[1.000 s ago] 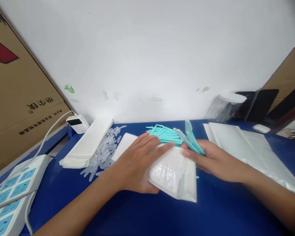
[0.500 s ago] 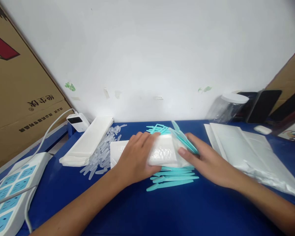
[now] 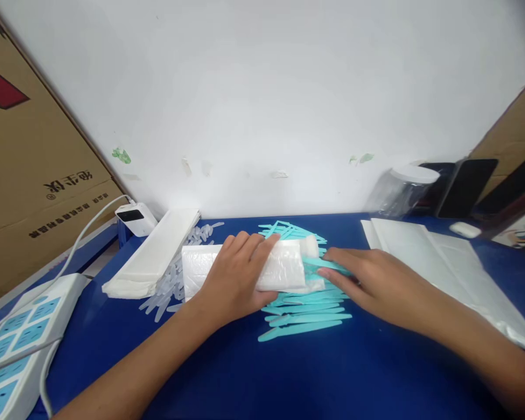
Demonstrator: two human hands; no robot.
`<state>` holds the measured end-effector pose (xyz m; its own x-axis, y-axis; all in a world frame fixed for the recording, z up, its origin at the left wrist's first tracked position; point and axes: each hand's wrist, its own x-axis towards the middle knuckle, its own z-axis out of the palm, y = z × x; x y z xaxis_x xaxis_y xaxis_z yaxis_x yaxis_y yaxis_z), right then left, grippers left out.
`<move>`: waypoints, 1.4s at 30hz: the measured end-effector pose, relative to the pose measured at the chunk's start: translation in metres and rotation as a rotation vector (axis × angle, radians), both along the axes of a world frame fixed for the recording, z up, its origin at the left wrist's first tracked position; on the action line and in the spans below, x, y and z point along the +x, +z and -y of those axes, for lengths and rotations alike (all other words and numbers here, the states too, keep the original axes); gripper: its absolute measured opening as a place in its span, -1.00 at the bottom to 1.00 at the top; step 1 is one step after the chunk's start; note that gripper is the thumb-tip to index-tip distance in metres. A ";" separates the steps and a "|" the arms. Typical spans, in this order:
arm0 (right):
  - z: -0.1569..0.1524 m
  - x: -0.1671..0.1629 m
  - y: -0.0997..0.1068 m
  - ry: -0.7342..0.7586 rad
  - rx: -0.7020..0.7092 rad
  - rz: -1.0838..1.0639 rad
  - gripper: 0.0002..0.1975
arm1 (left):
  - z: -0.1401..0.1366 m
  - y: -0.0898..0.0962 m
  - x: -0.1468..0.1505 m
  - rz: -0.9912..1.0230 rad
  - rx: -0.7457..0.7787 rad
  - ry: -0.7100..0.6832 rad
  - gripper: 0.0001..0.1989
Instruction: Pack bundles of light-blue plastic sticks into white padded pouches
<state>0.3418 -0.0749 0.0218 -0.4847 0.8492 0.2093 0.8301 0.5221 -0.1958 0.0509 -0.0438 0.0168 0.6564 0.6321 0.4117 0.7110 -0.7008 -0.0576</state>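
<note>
My left hand (image 3: 240, 271) is closed over a white, film-covered soft pack (image 3: 284, 265), pressing it from above. The pack lies crosswise over the turquoise sticks, and its right end gapes a little. At that end my right hand (image 3: 359, 277) pinches a few slim turquoise eyebrow razors (image 3: 328, 265) between thumb and fingers. Their left ends reach the mouth of the pack; how far in they go I cannot tell. More turquoise razors (image 3: 304, 326) lie spread on the blue table, in front of the pack and behind it.
Translucent small pieces (image 3: 168, 289) lie heaped left of the pack, beside folded white sheets (image 3: 153, 256). A power strip (image 3: 21, 344) and a white cabled device (image 3: 136, 219) are at left. White mailer bags (image 3: 437, 262), a clear jar (image 3: 402, 189) and a phone (image 3: 468, 188) are at right.
My right hand has lowered the razors from a steep tilt to nearly flat at the pack's right end. The pack and my left hand have shifted slightly left.
</note>
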 end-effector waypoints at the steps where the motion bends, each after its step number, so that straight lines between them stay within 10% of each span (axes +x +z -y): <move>1: 0.001 -0.001 -0.001 -0.003 0.057 0.004 -0.67 | 0.002 0.000 0.002 -0.014 -0.001 -0.007 -0.14; 14: 0.029 -0.028 0.021 0.115 0.083 -0.555 -0.37 | 0.015 -0.007 0.020 0.167 -0.025 -0.030 -0.20; 23: 0.026 -0.036 0.019 0.070 0.529 -0.991 -0.59 | 0.012 0.024 0.002 0.889 0.027 0.215 -0.49; 33: 0.006 -0.023 0.006 0.094 0.322 -0.602 -0.86 | -0.022 0.001 -0.011 1.086 -0.061 0.282 -0.40; 42: 0.017 -0.052 -0.011 0.165 -0.080 -0.591 -0.75 | 0.017 0.012 0.015 0.977 0.031 0.202 -0.21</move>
